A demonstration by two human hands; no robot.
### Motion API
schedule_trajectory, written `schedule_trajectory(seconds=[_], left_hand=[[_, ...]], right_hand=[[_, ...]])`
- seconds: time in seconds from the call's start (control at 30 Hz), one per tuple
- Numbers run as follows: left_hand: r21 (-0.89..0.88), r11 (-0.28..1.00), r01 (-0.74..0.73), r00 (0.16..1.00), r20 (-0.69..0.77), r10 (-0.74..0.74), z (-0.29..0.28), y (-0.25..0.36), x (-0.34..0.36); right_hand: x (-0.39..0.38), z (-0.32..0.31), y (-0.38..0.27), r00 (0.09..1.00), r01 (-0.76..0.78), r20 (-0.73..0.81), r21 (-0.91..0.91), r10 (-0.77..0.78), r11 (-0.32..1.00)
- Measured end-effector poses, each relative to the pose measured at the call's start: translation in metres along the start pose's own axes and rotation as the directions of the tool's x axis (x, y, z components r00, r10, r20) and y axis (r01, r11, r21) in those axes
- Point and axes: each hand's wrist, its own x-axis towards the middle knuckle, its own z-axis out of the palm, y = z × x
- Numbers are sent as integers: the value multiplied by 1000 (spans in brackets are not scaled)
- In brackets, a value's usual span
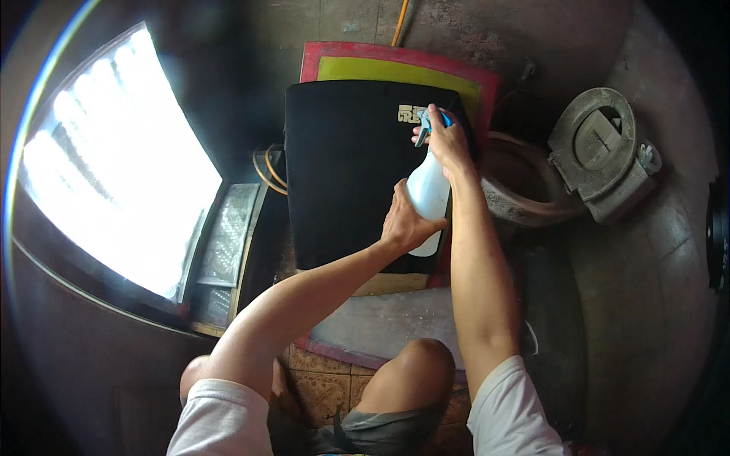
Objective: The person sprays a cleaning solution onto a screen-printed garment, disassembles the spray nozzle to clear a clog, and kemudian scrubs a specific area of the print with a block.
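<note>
A white translucent spray bottle (429, 187) with a blue and grey trigger head is held tilted in both hands. My left hand (407, 222) is wrapped round the lower part of its body. My right hand (449, 143) grips the neck and head, its fingers at the trigger. Beneath the bottle, a black fabric (342, 171) is spread over a flat board, and a small pale print (408, 114) shows near its upper right corner, beside the spray head. Part of the print is hidden by the trigger head and my fingers.
Behind the black fabric lies a red frame (365, 51) with a yellow-green panel. A dusty toilet seat and lid (585, 148) stand at the right, next to a round basin-like rim (525, 210). A bright window (125, 167) fills the left. An orange cord (400, 23) runs at the back.
</note>
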Motion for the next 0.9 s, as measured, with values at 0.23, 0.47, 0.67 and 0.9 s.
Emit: schedule_trajectory(seconds=[0.23, 0.47, 0.67, 0.9], left_hand=[[-236, 972, 12, 949, 309, 63, -16, -21, 7], [-719, 622, 311, 924, 381, -22, -62, 5, 101], [-821, 354, 447, 775, 554, 305, -43, 14, 113], [-866, 198, 459, 759, 498, 419, -20, -6, 133]], right_hand=[[-31, -16, -13, 994, -99, -40, -24, 98, 995], [-47, -41, -26, 994, -102, 48, 51, 99, 993], [-51, -38, -13, 995, 13, -90, -342, -46, 940], [-53, -32, -7, 995, 19, -85, -368, -54, 930]])
